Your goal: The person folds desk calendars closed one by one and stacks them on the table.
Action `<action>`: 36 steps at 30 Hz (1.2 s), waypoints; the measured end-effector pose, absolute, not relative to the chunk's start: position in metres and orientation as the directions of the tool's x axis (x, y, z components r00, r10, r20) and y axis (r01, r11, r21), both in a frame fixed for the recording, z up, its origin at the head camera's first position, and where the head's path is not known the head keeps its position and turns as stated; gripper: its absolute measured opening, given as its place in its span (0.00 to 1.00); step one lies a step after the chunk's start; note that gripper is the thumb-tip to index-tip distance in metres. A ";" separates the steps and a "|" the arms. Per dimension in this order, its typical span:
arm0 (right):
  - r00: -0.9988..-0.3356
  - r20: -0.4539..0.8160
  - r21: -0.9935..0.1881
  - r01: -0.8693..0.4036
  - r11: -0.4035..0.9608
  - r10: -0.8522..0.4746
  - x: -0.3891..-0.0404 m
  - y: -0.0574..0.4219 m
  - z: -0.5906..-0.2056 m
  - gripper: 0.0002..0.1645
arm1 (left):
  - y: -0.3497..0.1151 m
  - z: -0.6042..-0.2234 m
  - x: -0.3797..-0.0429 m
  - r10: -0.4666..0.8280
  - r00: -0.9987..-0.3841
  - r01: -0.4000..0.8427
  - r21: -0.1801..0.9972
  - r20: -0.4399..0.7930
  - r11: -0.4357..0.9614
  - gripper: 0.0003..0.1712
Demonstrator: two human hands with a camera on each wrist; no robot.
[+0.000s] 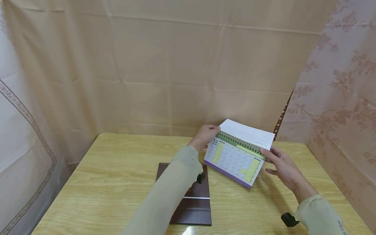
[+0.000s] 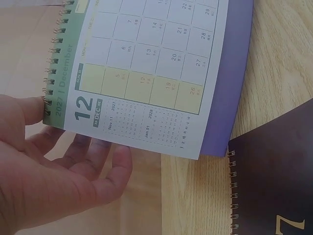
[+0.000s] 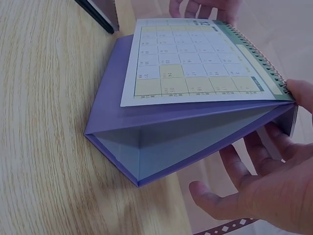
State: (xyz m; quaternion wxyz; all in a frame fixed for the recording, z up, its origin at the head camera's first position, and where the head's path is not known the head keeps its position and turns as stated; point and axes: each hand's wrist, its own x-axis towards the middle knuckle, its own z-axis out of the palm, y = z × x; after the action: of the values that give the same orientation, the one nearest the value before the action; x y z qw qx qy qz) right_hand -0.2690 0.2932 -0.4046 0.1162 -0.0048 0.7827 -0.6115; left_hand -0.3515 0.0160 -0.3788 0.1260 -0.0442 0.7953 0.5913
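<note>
two top corners of the calendar (image 1: 232, 159) are pinched by left hand (image 1: 204, 137) and right hand (image 1: 284, 168) in my head view, right of a brown book (image 1: 197, 212). left wrist view: thumb at the rings, other fingers loosely bent. right wrist view: i see thumb on top, fingers half spread beneath.

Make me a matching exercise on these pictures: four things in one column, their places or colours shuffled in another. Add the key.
Column one
1. Table
2. Left hand
3. Dark-covered spiral-bound item
4. Right hand

Column two
A. Holds the December calendar at the end with the large "12"
B. Yellowish, wood-grained
C. Holds the end away from the large "12"
D. Partly covered by the left sleeve in the head view, with a gold mark in the left wrist view

Right pairs: 1-B, 2-A, 3-D, 4-C
</note>
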 end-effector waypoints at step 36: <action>-0.991 -0.003 -0.969 -0.030 0.246 -0.130 -0.263 0.288 -0.400 0.26 | 0.016 -0.376 -0.351 0.066 -0.996 -0.040 0.952 -0.063 0.304 0.21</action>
State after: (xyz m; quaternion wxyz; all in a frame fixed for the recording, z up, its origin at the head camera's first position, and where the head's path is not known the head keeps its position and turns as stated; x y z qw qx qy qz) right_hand -0.2629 0.2883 -0.4001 0.0410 -0.0508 0.7881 -0.6120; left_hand -0.3511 0.0163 -0.3758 0.0449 0.0079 0.8063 0.5897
